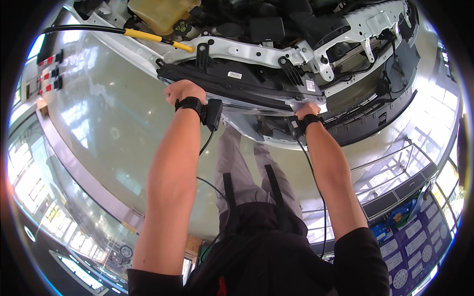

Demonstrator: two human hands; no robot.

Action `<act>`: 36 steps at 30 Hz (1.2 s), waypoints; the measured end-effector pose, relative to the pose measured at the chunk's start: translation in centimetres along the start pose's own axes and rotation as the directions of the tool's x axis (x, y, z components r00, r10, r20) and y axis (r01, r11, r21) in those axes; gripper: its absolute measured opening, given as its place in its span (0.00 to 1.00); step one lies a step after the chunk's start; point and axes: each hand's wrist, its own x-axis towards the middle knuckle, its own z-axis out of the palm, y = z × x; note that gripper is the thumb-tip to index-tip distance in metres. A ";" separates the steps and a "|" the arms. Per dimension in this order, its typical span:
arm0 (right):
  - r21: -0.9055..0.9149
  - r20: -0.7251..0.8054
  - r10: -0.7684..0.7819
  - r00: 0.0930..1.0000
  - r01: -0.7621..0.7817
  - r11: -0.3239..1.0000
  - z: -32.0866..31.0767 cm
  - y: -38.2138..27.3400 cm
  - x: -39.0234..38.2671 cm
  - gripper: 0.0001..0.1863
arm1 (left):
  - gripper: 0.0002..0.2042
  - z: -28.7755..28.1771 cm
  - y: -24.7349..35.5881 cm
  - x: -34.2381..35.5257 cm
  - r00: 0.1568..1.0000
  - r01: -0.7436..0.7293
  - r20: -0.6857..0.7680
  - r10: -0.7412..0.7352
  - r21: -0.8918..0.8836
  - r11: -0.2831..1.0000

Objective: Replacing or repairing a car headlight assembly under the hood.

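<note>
A long car headlight (252, 85) with a black housing, mounting tabs and a clear lens edge lies across the front of a white car. My left hand (185, 92) is closed round its left end. At the right end, my right hand (308, 110) grips the lens corner, with the fingertips hidden from view. Just beyond the headlight runs the white metal front frame (237, 50), and two black tabs of the housing reach up to it. Both wrists carry black straps with small boxes and cables.
A yellowish reservoir (160, 14) sits in the engine bay at the top. A black rod with a yellow sleeve (143, 35) rests by the left fender. The loose-looking bumper (380, 116) curves along the right. A metal-framed bench (395, 200) and a purple printed board (417, 241) stand lower right.
</note>
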 end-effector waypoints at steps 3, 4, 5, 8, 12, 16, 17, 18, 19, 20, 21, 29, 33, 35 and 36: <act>-0.012 -0.109 -0.013 0.994 0.012 1.000 0.2 -0.1 -0.2 0.24 | 0.41 -0.6 -0.4 -1.0 1.000 0.025 -0.013 -0.028 -0.166 0.986; 0.004 -0.130 -0.011 0.991 0.012 1.000 0.2 -0.2 -0.5 0.23 | 0.41 -0.7 -0.5 -0.8 0.999 0.021 -0.025 -0.028 -0.264 0.964; 0.019 -0.150 -0.009 0.989 0.012 1.000 0.1 -0.4 -0.7 0.23 | 0.41 -0.8 -0.7 -0.6 0.999 0.022 -0.028 -0.031 -0.265 0.964; 0.011 -0.148 -0.011 0.989 0.013 1.000 -0.2 -0.7 -1.4 0.23 | 0.41 -0.9 -1.0 -1.2 0.997 0.013 -0.062 -0.035 -0.325 0.946; -0.011 -0.082 -0.028 0.996 0.027 1.000 0.1 -0.2 -0.5 0.23 | 0.39 -1.1 -1.0 -2.3 0.999 -0.003 -0.052 -0.015 -0.346 0.938; -0.005 -0.201 -0.039 0.979 0.039 0.999 1.3 0.3 0.8 0.23 | 0.34 -1.0 -1.1 -2.7 0.987 -0.141 -0.085 0.134 -0.080 0.987; -0.017 -0.201 -0.047 0.978 0.045 0.999 1.2 -0.4 0.7 0.23 | 0.33 -1.1 -1.0 -0.9 0.965 -0.227 -0.078 0.250 0.230 0.946; -0.034 -0.202 -0.058 0.978 0.053 0.998 1.0 -1.2 0.6 0.23 | 0.31 -1.2 -0.9 0.8 0.934 -0.286 -0.038 0.355 0.513 0.809; -0.043 -0.192 -0.032 0.981 0.025 0.999 0.8 -1.5 0.1 0.22 | 0.29 -1.0 -1.1 0.2 0.956 -0.206 -0.126 0.264 0.350 0.914; -0.051 -0.183 -0.008 0.983 -0.001 0.999 0.5 -1.6 -0.4 0.22 | 0.29 -0.8 -1.1 0.1 0.966 -0.173 -0.145 0.212 0.246 0.954; -0.059 -0.083 -0.042 0.996 0.037 0.998 -0.3 -1.5 -1.1 0.23 | 0.29 -0.8 -0.7 0.4 0.972 -0.118 -0.172 0.158 0.220 0.968; 0.186 0.007 0.058 0.998 -0.059 0.981 1.9 -1.0 2.7 0.34 | 0.30 0.6 0.3 2.6 0.984 -0.056 -0.161 0.076 0.127 0.990; 0.090 -0.027 0.084 0.996 -0.081 0.993 3.9 0.7 5.3 0.33 | 0.28 2.0 0.9 1.0 0.989 -0.043 -0.143 0.025 -0.123 0.991; 0.109 0.048 -0.001 0.999 -0.004 0.994 0.6 -2.3 1.7 0.32 | 0.27 -0.1 -0.7 3.3 0.976 -0.056 -0.211 0.058 0.014 0.998; 0.123 0.136 -0.048 0.990 0.031 0.992 -0.7 -2.9 0.4 0.30 | 0.25 -0.9 -1.0 3.9 0.964 -0.076 -0.239 0.116 0.170 0.982</act>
